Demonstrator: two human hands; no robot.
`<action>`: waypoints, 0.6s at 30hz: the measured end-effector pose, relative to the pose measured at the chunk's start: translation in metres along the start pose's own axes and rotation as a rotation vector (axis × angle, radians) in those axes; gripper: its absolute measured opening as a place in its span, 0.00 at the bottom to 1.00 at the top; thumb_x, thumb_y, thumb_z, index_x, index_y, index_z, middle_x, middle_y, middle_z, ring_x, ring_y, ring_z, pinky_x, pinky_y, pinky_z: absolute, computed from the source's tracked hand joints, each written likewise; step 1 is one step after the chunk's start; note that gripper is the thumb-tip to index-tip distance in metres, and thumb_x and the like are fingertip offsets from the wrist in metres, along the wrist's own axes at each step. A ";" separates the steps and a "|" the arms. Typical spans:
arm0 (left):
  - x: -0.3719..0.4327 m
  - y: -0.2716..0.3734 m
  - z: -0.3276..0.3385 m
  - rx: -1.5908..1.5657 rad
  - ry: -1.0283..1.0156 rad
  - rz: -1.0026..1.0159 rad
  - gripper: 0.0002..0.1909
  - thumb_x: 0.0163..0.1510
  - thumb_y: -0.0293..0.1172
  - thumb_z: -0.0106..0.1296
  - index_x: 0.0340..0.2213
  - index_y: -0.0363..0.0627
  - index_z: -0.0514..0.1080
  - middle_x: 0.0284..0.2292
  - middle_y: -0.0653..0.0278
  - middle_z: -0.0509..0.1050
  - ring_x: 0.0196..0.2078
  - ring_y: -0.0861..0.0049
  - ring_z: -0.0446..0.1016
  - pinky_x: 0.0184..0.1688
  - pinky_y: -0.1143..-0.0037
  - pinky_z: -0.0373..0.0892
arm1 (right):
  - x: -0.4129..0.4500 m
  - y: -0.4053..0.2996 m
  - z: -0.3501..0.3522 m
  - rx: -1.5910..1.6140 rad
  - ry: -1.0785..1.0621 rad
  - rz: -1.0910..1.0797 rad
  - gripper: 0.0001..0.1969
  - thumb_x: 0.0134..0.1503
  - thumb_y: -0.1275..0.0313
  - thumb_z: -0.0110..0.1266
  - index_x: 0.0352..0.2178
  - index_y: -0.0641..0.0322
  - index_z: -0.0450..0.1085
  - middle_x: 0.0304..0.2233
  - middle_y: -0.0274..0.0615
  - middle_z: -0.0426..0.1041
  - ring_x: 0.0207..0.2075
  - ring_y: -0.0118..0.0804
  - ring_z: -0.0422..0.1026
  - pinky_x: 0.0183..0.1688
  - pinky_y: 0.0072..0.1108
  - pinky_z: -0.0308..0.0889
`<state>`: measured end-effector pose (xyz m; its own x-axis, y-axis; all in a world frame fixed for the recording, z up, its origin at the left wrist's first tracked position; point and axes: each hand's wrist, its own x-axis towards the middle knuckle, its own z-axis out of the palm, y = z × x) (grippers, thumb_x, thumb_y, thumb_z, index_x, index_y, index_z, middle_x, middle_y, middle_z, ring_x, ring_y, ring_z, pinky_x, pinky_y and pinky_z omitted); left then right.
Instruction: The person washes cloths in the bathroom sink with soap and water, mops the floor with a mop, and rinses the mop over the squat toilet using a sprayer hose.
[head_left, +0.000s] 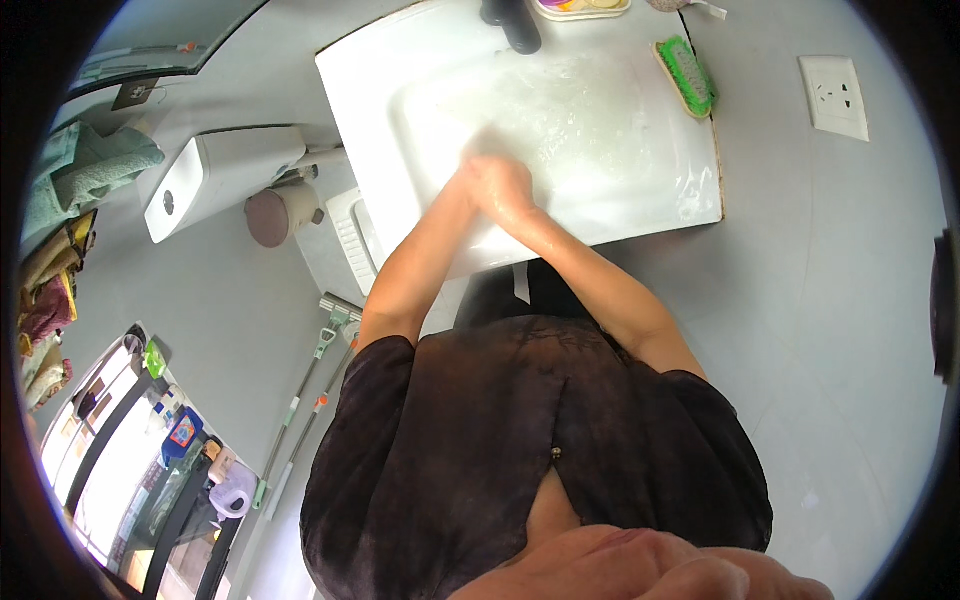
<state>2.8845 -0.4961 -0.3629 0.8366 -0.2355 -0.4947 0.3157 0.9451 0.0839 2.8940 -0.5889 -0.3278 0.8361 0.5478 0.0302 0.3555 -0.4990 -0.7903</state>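
My left hand (475, 163) and my right hand (508, 184) are pressed together over the near left part of a white ceramic washbasin (420, 247). Both are partly blurred and overlap, so the fingers are hard to make out. Whether anything lies between them cannot be told. The right hand and wrist look wet. Cloudy water with small bubbles lies in the bowl beyond them. A dark faucet (517, 28) reaches over the basin's far edge. On the right rim rests a scrubbing brush with green and pale bristles (686, 75).
A dish holding colourful items (581, 9) sits at the basin's far edge. A wall socket (834, 97) is at right. At left are a white wall-mounted box (225, 172), a lidded bin (277, 216), a squat toilet (351, 234), long-handled mops (300, 397) and bottles (181, 436) by a window.
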 end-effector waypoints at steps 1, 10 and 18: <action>0.008 -0.009 0.009 0.053 0.062 0.012 0.15 0.60 0.44 0.41 0.34 0.45 0.68 0.32 0.60 0.73 0.31 0.71 0.72 0.31 0.71 0.69 | -0.004 -0.001 -0.009 0.062 -0.020 0.049 0.07 0.48 0.66 0.56 0.24 0.58 0.73 0.25 0.47 0.74 0.31 0.50 0.73 0.35 0.35 0.67; 0.012 -0.001 0.001 0.346 0.351 0.171 0.25 0.60 0.47 0.44 0.48 0.37 0.64 0.44 0.54 0.70 0.43 0.65 0.70 0.46 0.67 0.68 | 0.056 0.146 -0.054 -0.298 -0.058 0.460 0.15 0.56 0.64 0.44 0.35 0.63 0.72 0.38 0.53 0.73 0.39 0.55 0.71 0.42 0.38 0.66; 0.017 0.006 -0.001 0.326 0.443 0.119 0.19 0.58 0.47 0.48 0.42 0.45 0.68 0.38 0.62 0.72 0.38 0.72 0.71 0.39 0.70 0.70 | -0.010 -0.011 -0.014 0.282 -0.084 0.077 0.11 0.54 0.67 0.50 0.35 0.62 0.65 0.32 0.52 0.72 0.34 0.55 0.72 0.37 0.38 0.66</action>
<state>2.8998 -0.4944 -0.3716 0.6292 0.0524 -0.7755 0.4113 0.8242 0.3893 2.8876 -0.5981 -0.3106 0.8143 0.5752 -0.0776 0.1530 -0.3417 -0.9273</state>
